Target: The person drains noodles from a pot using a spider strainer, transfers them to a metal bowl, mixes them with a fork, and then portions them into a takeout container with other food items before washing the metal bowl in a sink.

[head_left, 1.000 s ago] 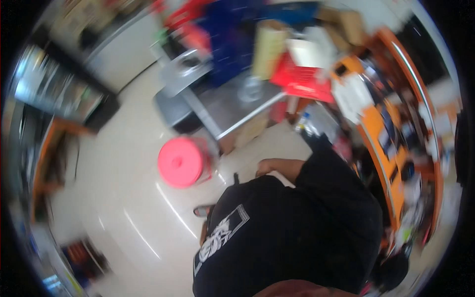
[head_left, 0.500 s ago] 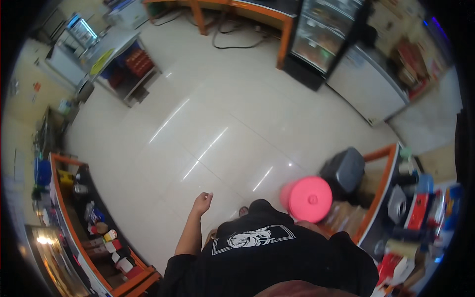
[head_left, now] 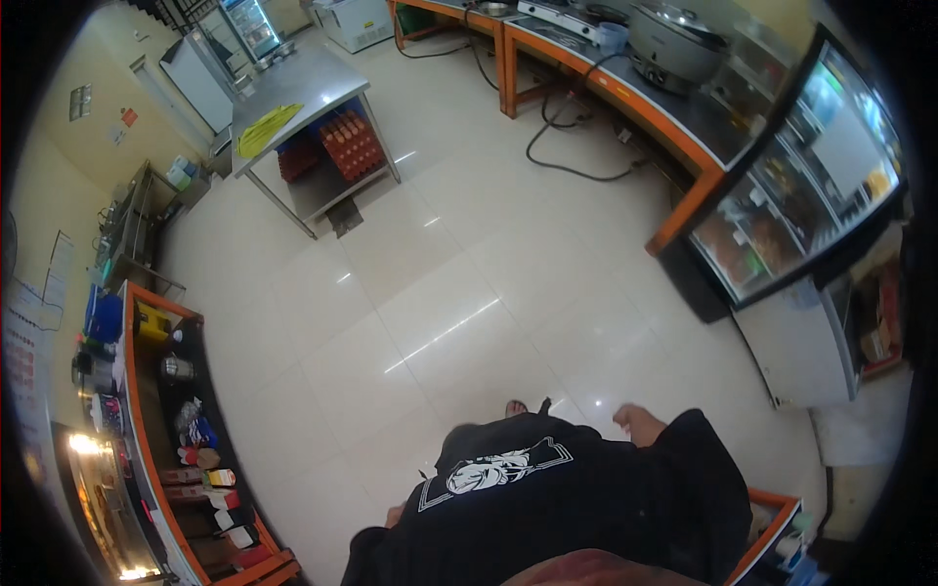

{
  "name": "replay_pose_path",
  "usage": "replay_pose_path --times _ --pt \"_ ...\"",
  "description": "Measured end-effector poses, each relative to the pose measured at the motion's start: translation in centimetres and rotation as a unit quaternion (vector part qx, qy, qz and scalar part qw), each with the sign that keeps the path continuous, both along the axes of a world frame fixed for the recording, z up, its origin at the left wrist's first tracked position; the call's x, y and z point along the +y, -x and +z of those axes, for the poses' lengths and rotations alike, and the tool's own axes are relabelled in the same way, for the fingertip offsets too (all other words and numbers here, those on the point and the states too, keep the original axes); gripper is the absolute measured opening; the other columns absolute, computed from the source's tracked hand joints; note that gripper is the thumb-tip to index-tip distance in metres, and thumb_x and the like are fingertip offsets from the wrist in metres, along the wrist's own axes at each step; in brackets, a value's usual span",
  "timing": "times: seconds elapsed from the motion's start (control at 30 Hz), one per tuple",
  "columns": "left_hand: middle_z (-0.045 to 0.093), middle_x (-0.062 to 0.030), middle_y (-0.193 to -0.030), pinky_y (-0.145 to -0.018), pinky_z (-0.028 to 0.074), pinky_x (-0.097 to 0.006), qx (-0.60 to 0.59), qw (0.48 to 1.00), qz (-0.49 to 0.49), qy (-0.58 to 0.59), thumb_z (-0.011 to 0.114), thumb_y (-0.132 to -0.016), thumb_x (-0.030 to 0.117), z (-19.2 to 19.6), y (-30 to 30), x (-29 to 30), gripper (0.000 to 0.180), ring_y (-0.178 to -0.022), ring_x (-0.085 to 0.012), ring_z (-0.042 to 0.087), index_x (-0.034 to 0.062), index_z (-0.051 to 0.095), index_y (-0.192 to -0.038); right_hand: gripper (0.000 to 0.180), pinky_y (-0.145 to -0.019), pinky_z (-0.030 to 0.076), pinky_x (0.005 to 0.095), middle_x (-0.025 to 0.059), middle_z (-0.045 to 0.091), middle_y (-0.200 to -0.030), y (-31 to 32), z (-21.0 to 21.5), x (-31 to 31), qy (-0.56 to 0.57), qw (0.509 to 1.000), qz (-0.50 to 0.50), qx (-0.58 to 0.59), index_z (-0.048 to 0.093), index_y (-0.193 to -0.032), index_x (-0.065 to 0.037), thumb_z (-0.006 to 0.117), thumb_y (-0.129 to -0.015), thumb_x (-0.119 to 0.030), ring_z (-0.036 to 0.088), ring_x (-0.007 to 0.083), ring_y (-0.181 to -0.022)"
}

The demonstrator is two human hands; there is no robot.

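Note:
I look down my black printed shirt (head_left: 547, 498) at a glossy cream tiled floor (head_left: 440, 293). My right hand (head_left: 639, 426) hangs beside my hip over the tiles, fingers loose, nothing in it. Only a sliver of my left hand (head_left: 394, 515) shows at the shirt's left edge, too little to read its fingers. A bare foot (head_left: 515, 407) pokes out just ahead of the shirt. Neither hand touches anything.
A steel table (head_left: 303, 93) with red crates (head_left: 347, 146) beneath and a yellow cloth on top stands far left. An orange-edged counter (head_left: 625, 93) carries a big pot (head_left: 674, 39); black cables (head_left: 576, 156) trail below it. A glass display fridge (head_left: 801, 195) stands right. A cluttered counter (head_left: 166, 420) runs along the left.
The view has swung round: the pink round thing and grey bin near my right side have left the picture, and the steel table, pot counter and display fridge now lie ahead.

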State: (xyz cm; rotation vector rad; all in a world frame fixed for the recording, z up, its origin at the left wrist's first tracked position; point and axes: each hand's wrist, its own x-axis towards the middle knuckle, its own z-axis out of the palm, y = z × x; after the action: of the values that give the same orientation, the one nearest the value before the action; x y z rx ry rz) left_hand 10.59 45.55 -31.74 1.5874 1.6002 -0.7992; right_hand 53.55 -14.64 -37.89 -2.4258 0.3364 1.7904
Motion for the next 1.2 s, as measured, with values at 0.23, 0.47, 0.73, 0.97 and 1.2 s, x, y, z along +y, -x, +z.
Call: replay_pose_path --times 0.23,0.47,0.73,0.97,1.2 --pt "0.066 -0.0256 -0.081 -0.072 0.051 -0.046 -0.025 0.997 0.043 0.054 0.056 -0.093 0.046 -0.7 -20.9 0.7 0.057 -0.078 -0.0369 0.064 -0.0105 0.065 -0.087 0.026 -0.063 0.054 0.0352 0.0103 0.067 -0.078 -39.5 13.4 21.9 -0.341 0.842 -0.026 -0.418 0.067 -0.099 0.001 0.057 -0.092 -0.022 0.064 0.0198 -0.064" --pt "0.069 -0.03 -0.093 -0.085 0.052 -0.047 -0.025 0.998 -0.06 -0.025 0.056 -0.093 0.045 -5.2 -52.9 15.2 0.059 -0.096 -0.0412 0.066 -0.0133 0.066 -0.096 0.024 -0.065 0.053 0.0356 0.0073 0.066 -0.078 -54.5 7.3 27.4 -0.299 0.883 -0.046 -0.357 0.068 -0.092 -0.005 0.06 -0.094 -0.028 0.064 0.0175 -0.07" --pt "0.07 -0.0144 -0.099 -0.061 0.052 -0.035 -0.394 0.912 -0.08 -0.079 0.055 -0.1 0.04 11.2 -108.8 31.0 0.047 -0.077 -0.021 0.067 -0.0031 0.059 -0.117 0.032 -0.075 0.051 0.0427 0.0149 0.066 -0.089 -64.5 3.2 19.8 -0.071 0.992 -0.107 -0.016 0.068 -0.087 -0.005 0.054 -0.093 -0.033 0.063 0.0269 -0.083" --pt "0.068 -0.015 -0.079 -0.075 0.056 -0.036 -0.332 0.916 -0.19 -0.122 0.057 -0.1 0.039 4.8 -128.2 32.4 0.042 -0.075 -0.0234 0.068 -0.0017 0.064 -0.107 0.034 -0.087 0.05 0.0467 0.0199 0.067 -0.102 -91.4 0.7 22.9 -0.063 0.995 -0.071 -0.02 0.07 -0.094 -0.003 0.052 -0.092 -0.032 0.063 0.0343 -0.096" --pt "0.068 -0.0148 -0.08 -0.064 0.055 -0.04 -0.057 0.986 -0.132 0.08 0.056 -0.099 0.042 1.3 -135.2 29.8 0.045 -0.068 -0.0259 0.067 -0.0031 0.063 -0.102 0.033 -0.094 0.049 0.0506 0.025 0.067 -0.108 -137.1 11.1 37.0 -0.169 0.848 0.159 -0.476 0.069 -0.099 -0.001 0.053 -0.091 -0.029 0.062 0.0425 -0.105"
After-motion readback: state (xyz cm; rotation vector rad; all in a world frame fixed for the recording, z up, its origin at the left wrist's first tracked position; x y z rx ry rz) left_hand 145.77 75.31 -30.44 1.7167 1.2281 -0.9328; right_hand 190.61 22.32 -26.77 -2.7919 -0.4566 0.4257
